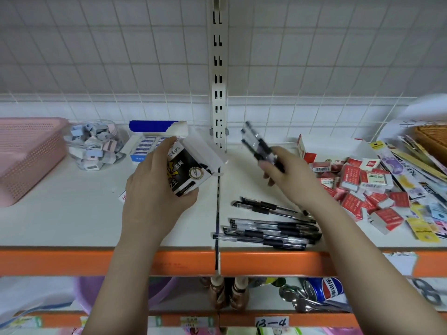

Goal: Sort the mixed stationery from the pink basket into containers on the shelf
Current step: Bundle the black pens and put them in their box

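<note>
I see the left hand (154, 187) with fingers curled round a black-and-white pen box (191, 169), held above the white shelf (72, 213), its open flap end tilted up toward the right and back. The right hand (283, 170) pinches a small bundle of black pens (260, 146), their long axis running from the fingers up-left toward the wall. More loose pens (271, 230) lie roughly left-right near the shelf's front edge. The pink basket (26, 155) sits far left.
</note>
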`<control>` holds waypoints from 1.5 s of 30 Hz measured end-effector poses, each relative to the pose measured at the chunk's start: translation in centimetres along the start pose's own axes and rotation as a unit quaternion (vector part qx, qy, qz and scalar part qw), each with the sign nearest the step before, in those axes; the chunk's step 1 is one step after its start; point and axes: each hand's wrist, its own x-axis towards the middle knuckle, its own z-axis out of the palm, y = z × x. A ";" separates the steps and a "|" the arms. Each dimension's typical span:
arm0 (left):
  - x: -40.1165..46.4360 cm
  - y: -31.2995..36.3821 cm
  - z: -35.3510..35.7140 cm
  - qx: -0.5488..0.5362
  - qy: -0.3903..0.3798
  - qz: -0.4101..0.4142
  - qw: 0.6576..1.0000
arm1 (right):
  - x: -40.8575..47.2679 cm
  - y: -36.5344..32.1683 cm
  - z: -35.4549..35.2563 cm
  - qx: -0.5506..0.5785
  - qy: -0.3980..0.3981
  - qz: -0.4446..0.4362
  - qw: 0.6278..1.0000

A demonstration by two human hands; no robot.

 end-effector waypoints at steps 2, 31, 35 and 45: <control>0.0 0.0 0.0 0.000 0.001 0.003 1.000 | 0.3 -0.8 -0.7 0.139 0.058 0.034 0.988; -0.9 3.1 1.8 -0.003 0.056 0.077 0.995 | -3.4 -8.7 0.5 0.322 0.112 -0.021 0.940; -1.0 3.0 1.7 -0.035 0.057 0.037 0.997 | -3.5 -9.2 0.1 0.248 0.124 -0.023 0.960; -1.0 2.6 1.8 0.018 0.060 0.061 0.996 | -2.8 -8.9 -2.5 0.578 0.197 0.080 0.788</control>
